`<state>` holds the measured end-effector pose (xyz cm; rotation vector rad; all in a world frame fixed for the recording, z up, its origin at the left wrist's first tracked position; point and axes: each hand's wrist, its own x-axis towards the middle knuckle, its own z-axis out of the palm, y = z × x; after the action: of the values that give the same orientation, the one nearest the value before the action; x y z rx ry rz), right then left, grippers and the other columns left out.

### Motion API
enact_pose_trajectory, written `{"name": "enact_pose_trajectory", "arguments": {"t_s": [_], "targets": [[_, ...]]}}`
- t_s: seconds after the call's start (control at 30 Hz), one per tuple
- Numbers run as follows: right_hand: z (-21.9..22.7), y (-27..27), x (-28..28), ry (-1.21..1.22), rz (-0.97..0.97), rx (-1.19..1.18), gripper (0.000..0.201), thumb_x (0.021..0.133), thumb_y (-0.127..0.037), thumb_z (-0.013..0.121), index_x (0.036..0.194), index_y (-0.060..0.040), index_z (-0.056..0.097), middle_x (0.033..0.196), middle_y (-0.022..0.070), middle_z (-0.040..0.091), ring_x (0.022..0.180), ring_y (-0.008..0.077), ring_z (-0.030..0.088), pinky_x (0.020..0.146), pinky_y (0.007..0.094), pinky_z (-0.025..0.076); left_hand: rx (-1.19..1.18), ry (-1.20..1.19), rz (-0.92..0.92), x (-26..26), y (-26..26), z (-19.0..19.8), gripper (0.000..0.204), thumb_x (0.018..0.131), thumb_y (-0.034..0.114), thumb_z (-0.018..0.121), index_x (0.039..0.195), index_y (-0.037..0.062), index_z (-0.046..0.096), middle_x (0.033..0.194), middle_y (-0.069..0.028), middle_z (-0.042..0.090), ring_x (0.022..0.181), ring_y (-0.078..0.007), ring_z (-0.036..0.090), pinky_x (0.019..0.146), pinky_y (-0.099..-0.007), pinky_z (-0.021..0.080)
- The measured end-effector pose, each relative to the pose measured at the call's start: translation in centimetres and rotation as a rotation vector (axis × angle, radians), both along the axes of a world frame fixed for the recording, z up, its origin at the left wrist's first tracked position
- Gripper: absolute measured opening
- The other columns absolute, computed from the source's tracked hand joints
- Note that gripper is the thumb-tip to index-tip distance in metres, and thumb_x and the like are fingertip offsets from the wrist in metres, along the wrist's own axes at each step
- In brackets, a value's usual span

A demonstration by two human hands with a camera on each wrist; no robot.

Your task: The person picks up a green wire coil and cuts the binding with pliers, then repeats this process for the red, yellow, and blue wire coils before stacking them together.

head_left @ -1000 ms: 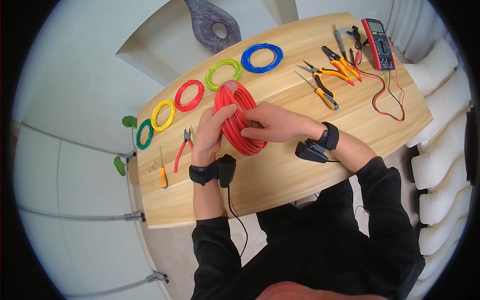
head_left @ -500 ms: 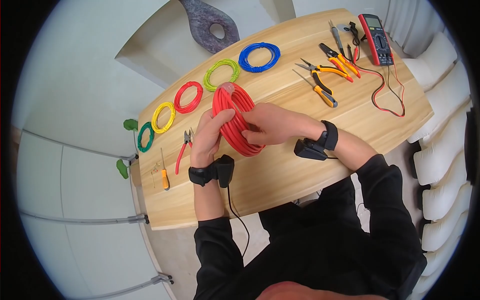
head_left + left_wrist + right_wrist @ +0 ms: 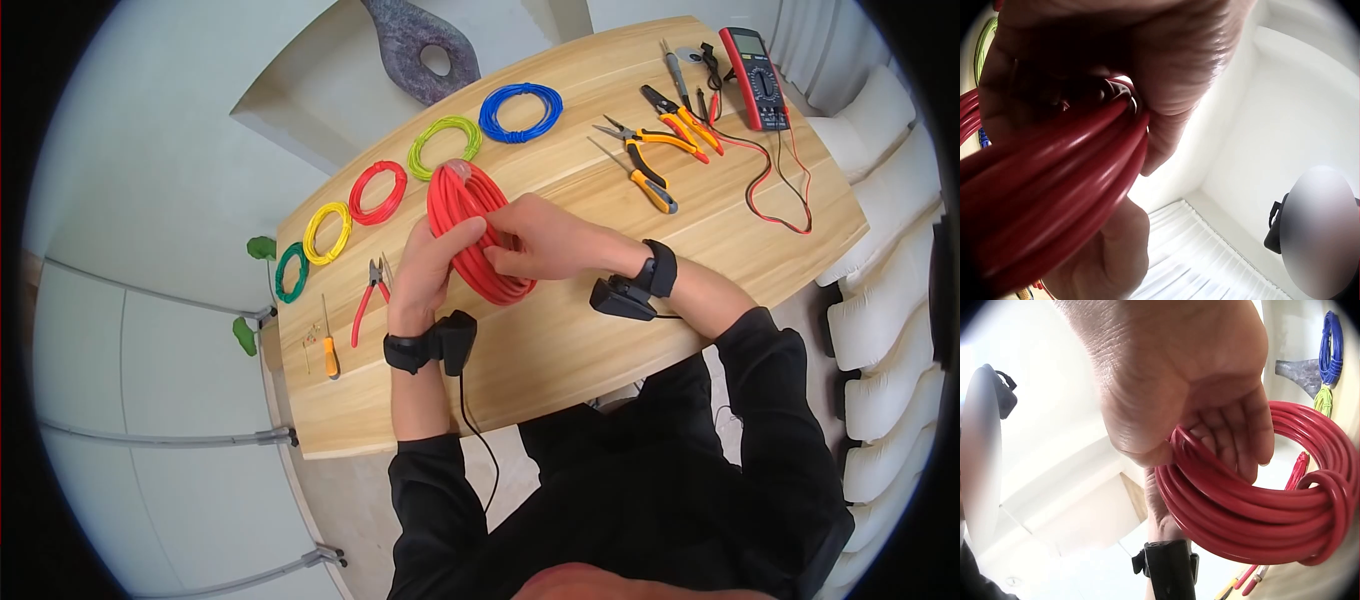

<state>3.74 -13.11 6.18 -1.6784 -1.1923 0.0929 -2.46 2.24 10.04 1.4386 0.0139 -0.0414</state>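
A thick coil of red cable is held up over the wooden table between both hands. My left hand grips the coil's near left side, its thumb lying across the strands towards the other hand. On the right, my right hand pinches a strand at the coil's inner side between thumb and fingers, as the right wrist view shows. A loop of the same cable wraps round the bundle at one end. In the left wrist view the coil hides part of the fingers.
Smaller wire coils in green, yellow, red, lime and blue line the far edge. Red-handled pliers and a screwdriver lie at left. At right are another screwdriver, orange-handled pliers and a multimeter.
My left thumb has moved right across the strands, closer to the right hand's fingers. My right hand has shifted a little upward along the coil, which stays in both hands.
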Motion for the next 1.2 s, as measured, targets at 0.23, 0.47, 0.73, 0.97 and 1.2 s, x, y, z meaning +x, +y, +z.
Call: {"name": "enact_pose_trajectory", "arguments": {"t_s": [0.23,0.47,0.73,0.97,1.2], "targets": [[0.4,-0.8,1.0,0.095,0.066,0.009,0.021,0.081,-0.017,0.058,0.072,0.0015,0.054,0.054,0.0082,0.046,0.05,0.0113,0.041,0.048,0.0264,0.037,0.044,-0.014,0.005,0.2,0.2,-0.3,0.031,0.079,0.006,0.055,0.108,-0.0036,0.051,0.096,-0.0076,0.059,0.086,-0.0129,0.057,0.079,-0.0274,0.045],[-1.3,0.5,1.0,0.422,0.195,0.167,0.026,0.086,-0.022,0.056,0.073,-0.0002,0.054,0.064,0.0017,0.052,0.058,0.0067,0.046,0.053,0.0234,0.039,0.045,-0.032,-0.046,0.5,1.1,-0.4,0.029,0.078,0.006,0.056,0.106,-0.0025,0.052,0.094,-0.0056,0.059,0.084,-0.0108,0.056,0.075,-0.0253,0.044],[-3.9,0.9,-1.0,0.739,0.244,0.284,0.014,0.085,-0.018,0.057,0.09,-0.0053,0.054,0.076,-0.003,0.053,0.069,0.0032,0.048,0.062,0.0198,0.041,0.057,0.007,-0.07,0.7,2.4,-1.0,0.033,0.077,0.003,0.057,0.109,-0.0028,0.05,0.095,-0.0046,0.058,0.083,-0.0105,0.055,0.075,-0.0259,0.045],[-2.9,0.1,-2.6,0.397,-0.01,0.225,0.015,0.082,-0.016,0.06,0.083,-0.0036,0.051,0.069,0.0011,0.052,0.06,0.0072,0.045,0.055,0.0237,0.039,0.01,-0.022,-0.047,0.4,0.6,-0.4,0.032,0.076,0.002,0.057,0.107,-0.0017,0.05,0.093,-0.005,0.058,0.081,-0.0123,0.056,0.073,-0.0268,0.046],[-3.1,0.0,-2.9,0.381,-0.065,0.337,0.018,0.082,-0.015,0.058,0.074,-0.0017,0.048,0.059,0.0071,0.048,0.052,0.0133,0.042,0.049,0.0275,0.036,-0.023,-0.006,-0.051,0.3,0.5,-0.5,0.031,0.078,0.004,0.057,0.107,-0.0028,0.052,0.096,-0.0068,0.059,0.083,-0.0131,0.058,0.075,-0.0275,0.046]]}}
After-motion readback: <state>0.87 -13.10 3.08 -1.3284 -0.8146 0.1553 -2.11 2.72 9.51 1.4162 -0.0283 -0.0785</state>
